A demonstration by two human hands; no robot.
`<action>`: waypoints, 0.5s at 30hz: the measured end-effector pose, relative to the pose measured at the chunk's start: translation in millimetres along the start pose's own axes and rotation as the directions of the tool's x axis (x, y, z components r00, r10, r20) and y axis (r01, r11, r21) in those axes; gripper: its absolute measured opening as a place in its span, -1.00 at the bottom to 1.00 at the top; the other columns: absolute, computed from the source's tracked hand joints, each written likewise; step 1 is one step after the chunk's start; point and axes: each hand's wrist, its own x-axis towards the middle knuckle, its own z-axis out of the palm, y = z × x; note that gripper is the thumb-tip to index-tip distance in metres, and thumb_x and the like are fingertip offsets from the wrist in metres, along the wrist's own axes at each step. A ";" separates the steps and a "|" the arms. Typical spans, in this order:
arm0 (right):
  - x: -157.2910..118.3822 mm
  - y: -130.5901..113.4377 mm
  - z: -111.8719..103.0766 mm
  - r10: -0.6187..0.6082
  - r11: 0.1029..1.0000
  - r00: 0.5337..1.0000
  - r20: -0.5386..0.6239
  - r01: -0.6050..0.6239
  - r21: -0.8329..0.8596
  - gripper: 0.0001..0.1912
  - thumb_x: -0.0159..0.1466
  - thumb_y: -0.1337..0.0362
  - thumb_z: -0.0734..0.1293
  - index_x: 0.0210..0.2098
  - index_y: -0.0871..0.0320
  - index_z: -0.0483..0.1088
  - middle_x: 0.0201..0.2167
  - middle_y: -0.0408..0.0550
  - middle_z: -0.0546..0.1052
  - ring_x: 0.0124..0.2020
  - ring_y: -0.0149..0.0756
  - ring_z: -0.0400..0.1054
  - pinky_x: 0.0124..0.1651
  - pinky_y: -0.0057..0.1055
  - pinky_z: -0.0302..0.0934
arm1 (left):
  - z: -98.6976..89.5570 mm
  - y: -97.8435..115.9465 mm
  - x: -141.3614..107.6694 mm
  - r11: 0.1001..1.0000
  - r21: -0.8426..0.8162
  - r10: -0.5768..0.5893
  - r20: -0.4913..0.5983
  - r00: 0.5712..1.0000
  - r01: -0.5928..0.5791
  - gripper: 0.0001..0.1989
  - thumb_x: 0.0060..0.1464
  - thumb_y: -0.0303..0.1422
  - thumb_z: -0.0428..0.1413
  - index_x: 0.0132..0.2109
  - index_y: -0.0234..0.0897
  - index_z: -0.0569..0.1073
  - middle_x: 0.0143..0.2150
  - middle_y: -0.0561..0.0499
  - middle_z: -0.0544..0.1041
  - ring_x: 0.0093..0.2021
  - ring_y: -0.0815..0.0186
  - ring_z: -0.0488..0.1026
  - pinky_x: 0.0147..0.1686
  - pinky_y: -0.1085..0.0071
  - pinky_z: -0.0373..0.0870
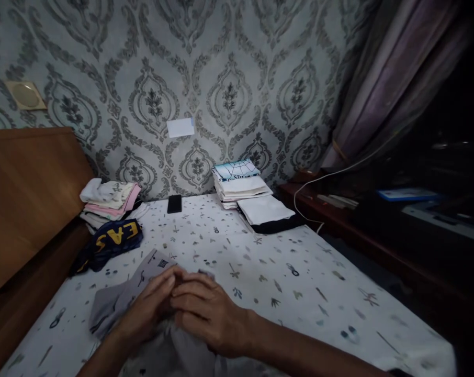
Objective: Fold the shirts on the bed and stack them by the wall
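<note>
1. Setting: grey patterned wallpaper (229,97) stands behind a white printed sheet (260,283).
2. Location: the grey garment (121,292) lies on the sheet's near left part, beside and beneath the hands. Grey cloth also shows below them; whether it is the same piece cannot be told.
3. Handling (judged): light, soft, limp, not fragile; creases readily. Hold at the edges or corners, fingers flat.
4. Left hand (153,299): fingers bent, tips near the right hand's.
5. Right hand (216,313): fingers curled loosely together, pointing toward the left hand. Whether either hand pinches cloth cannot be told.
</note>
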 end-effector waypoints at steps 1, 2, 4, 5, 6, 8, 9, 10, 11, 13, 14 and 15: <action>-1.3 0.8 -2.2 0.042 0.999 0.999 -0.014 -0.041 0.031 -0.76 0.39 0.45 0.13 -0.21 0.12 0.40 -0.28 -0.03 0.59 -0.18 -0.29 0.44 -0.04 -0.27 0.39 | -10.8 -6.1 -5.1 0.987 0.149 0.057 0.049 0.997 -0.064 -0.48 0.04 0.08 0.17 0.01 -0.17 0.52 -0.01 -0.12 0.56 0.05 0.10 0.48 0.06 0.26 0.41; -2.6 1.9 -5.0 0.102 0.993 0.994 -0.041 -0.099 0.064 -0.76 0.38 0.43 0.11 -0.21 0.13 0.39 -0.35 -0.03 0.56 -0.31 -0.28 0.42 -0.22 -0.31 0.39 | -22.7 -14.0 -10.5 0.942 0.310 0.099 0.102 0.990 -0.126 -0.41 -0.02 0.09 0.21 0.06 -0.15 0.51 0.07 -0.14 0.54 0.12 0.02 0.44 0.13 0.18 0.37; -4.6 5.0 -12.0 0.230 0.968 0.967 -0.107 -0.216 0.126 -0.77 0.38 0.40 0.08 -0.17 0.14 0.36 -0.45 -0.05 0.48 -0.48 -0.30 0.33 -0.43 -0.36 0.28 | -48.4 -35.3 -21.6 0.759 0.622 0.149 0.121 0.981 -0.192 -0.22 -0.23 -0.01 0.36 0.19 -0.05 0.44 0.23 -0.13 0.45 0.23 -0.10 0.35 0.24 0.03 0.27; -5.5 6.7 -16.3 0.275 0.955 0.952 -0.132 -0.254 0.156 -0.78 0.38 0.38 0.09 -0.14 0.14 0.35 -0.46 -0.06 0.46 -0.50 -0.31 0.32 -0.46 -0.37 0.24 | -61.7 -48.1 -27.0 0.634 0.749 0.198 0.081 0.977 -0.191 -0.18 -0.27 -0.08 0.39 0.22 0.01 0.43 0.27 -0.11 0.43 0.27 -0.15 0.31 0.28 -0.05 0.21; -6.5 8.3 -21.1 0.307 0.943 0.940 -0.152 -0.278 0.184 -0.80 0.38 0.35 0.11 -0.13 0.14 0.34 -0.46 -0.07 0.44 -0.50 -0.30 0.32 -0.47 -0.38 0.22 | -75.4 -61.7 -32.1 0.517 0.836 0.249 0.056 0.967 -0.182 -0.21 -0.24 -0.15 0.37 0.23 0.07 0.42 0.30 -0.09 0.40 0.29 -0.17 0.29 0.29 -0.10 0.18; -9.4 10.4 -32.6 0.346 0.928 0.918 -0.194 -0.304 0.216 -0.83 0.38 0.34 0.15 -0.13 0.11 0.34 -0.48 -0.11 0.41 -0.50 -0.32 0.32 -0.47 -0.40 0.19 | -103.8 -87.8 -40.5 0.398 0.905 0.348 0.006 0.938 -0.153 -0.30 -0.15 -0.26 0.28 0.22 0.15 0.43 0.28 -0.03 0.44 0.25 -0.12 0.36 0.23 -0.07 0.31; -11.4 10.6 -39.4 0.358 0.924 0.909 -0.212 -0.314 0.217 -0.85 0.37 0.34 0.17 -0.14 0.10 0.35 -0.48 -0.13 0.40 -0.51 -0.33 0.31 -0.48 -0.41 0.17 | -118.3 -98.2 -43.7 0.393 0.906 0.381 -0.003 0.925 -0.159 -0.34 -0.15 -0.28 0.25 0.18 0.19 0.46 0.23 0.01 0.49 0.20 -0.10 0.43 0.17 -0.02 0.39; -13.5 9.9 -47.0 0.367 0.923 0.902 -0.229 -0.322 0.210 -0.86 0.37 0.33 0.19 -0.14 0.10 0.35 -0.49 -0.14 0.39 -0.52 -0.34 0.30 -0.49 -0.42 0.15 | -132.8 -105.2 -46.4 0.406 0.901 0.429 -0.041 0.903 -0.152 -0.41 -0.13 -0.28 0.22 0.12 0.23 0.50 0.17 0.05 0.54 0.15 -0.09 0.48 0.12 -0.01 0.44; -15.7 8.4 -55.5 0.370 0.924 0.897 -0.242 -0.327 0.199 -0.86 0.37 0.32 0.20 -0.12 0.10 0.36 -0.49 -0.15 0.39 -0.53 -0.35 0.30 -0.49 -0.42 0.15 | -146.8 -107.9 -48.8 0.437 0.890 0.463 -0.096 0.881 -0.133 -0.49 -0.11 -0.26 0.19 0.06 0.25 0.54 0.11 0.08 0.59 0.09 -0.09 0.52 0.07 -0.01 0.49; -18.5 3.0 -75.0 0.366 0.926 0.895 -0.254 -0.324 0.193 -0.82 0.37 0.28 0.20 -0.07 0.09 0.36 -0.46 -0.14 0.44 -0.51 -0.35 0.34 -0.47 -0.42 0.18 | -170.4 -97.4 -53.3 0.510 0.854 0.464 -0.173 0.868 -0.102 -0.60 -0.09 -0.19 0.16 -0.03 0.24 0.58 0.01 0.11 0.63 0.02 -0.11 0.56 0.01 -0.02 0.53; -18.7 -0.1 -85.7 0.375 0.921 0.892 -0.253 -0.329 0.206 -0.81 0.37 0.26 0.20 -0.07 0.08 0.37 -0.43 -0.12 0.48 -0.49 -0.34 0.37 -0.44 -0.42 0.21 | -178.5 -83.8 -55.6 0.536 0.840 0.438 -0.192 0.878 -0.084 -0.63 -0.09 -0.16 0.16 -0.07 0.22 0.59 -0.03 0.13 0.65 -0.02 -0.11 0.57 -0.01 -0.02 0.54; -17.7 -2.6 -96.6 0.407 0.907 0.878 -0.252 -0.355 0.227 -0.81 0.36 0.25 0.20 -0.09 0.07 0.39 -0.41 -0.11 0.51 -0.46 -0.33 0.40 -0.41 -0.42 0.24 | -183.2 -65.2 -57.7 0.551 0.833 0.405 -0.218 0.888 -0.047 -0.67 -0.09 -0.13 0.16 -0.11 0.23 0.59 -0.07 0.17 0.66 -0.04 -0.10 0.58 -0.03 -0.01 0.54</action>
